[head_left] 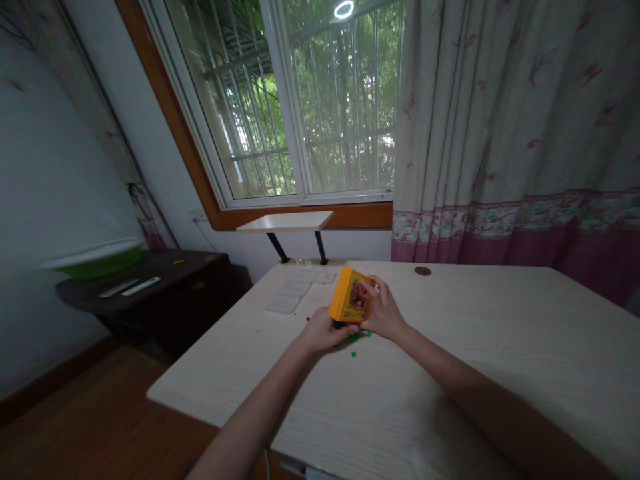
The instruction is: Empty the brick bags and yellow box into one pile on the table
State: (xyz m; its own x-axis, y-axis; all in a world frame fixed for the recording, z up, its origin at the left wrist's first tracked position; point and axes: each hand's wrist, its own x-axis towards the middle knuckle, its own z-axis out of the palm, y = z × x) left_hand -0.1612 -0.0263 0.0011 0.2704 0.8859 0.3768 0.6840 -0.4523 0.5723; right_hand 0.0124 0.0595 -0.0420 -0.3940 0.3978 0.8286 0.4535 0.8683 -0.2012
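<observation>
A yellow game cartridge (354,297) with a picture label is held tilted above the table, between both hands. My left hand (323,331) is closed round its lower left end, thumb stretched along the bottom edge. My right hand (383,313) grips its right side, with fingers lying over the label. A small dark part (340,325) shows under the cartridge by my left thumb; what it is I cannot make out. Small green pieces (354,338) lie scattered on the table just below the hands.
Clear plastic trays (287,296) lie on the pale table (475,373) beyond my left hand. A raised shelf (285,222) on black legs stands at the back edge. To the left, a dark cabinet (165,293) bears a green basin (105,260).
</observation>
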